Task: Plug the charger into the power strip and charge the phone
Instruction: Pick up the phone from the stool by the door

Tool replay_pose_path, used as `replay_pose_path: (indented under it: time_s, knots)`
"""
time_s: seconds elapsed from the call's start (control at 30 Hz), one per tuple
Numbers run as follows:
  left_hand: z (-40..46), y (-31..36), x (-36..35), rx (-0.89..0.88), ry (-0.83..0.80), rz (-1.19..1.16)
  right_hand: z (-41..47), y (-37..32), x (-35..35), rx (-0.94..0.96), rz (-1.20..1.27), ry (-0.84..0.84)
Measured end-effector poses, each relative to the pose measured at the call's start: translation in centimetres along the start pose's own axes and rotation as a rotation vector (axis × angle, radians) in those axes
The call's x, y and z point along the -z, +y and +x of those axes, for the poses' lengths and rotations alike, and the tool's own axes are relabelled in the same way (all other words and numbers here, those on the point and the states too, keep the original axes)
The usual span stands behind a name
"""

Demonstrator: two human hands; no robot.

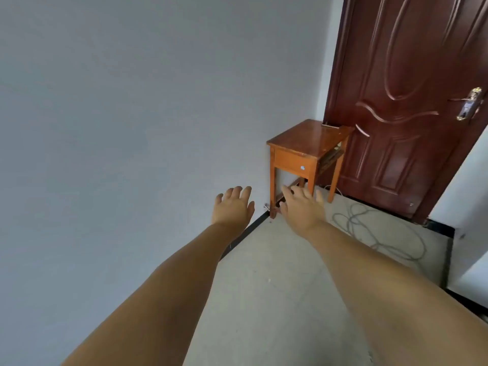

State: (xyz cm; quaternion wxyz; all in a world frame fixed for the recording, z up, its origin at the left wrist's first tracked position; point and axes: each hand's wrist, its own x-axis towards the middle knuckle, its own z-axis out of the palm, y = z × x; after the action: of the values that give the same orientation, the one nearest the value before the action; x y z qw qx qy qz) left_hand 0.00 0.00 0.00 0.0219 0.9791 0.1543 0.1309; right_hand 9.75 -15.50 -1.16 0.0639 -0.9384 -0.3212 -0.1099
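Pale grey wall fills the left of the frame, with bare concrete floor below. Both hands reach forward at centre, fingers spread and holding nothing: left hand, right hand. Beyond them stands a small wooden bench beside a dark red door. Grey cable lies looped on the floor at right (charger, strip and phone not visible). Best first step: walk closer and locate them.

Two bare forearms — no sleeves — and unadorned hands (ringless).
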Motion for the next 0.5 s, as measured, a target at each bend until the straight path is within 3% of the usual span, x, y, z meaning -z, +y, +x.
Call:
replay_pose_path:
  time_s: [0.23,0.5]
  knots:
    - [10.3,6.0,-3.7,-0.102,-0.016,0.036,6.8,9.5,-2.1,-0.068,-0.041,-0.022]
    - [24.7,13.1,-6.9,-0.04,-0.011,-0.003,17.4,22.2,-2.8,-0.105,-0.049,-0.032]
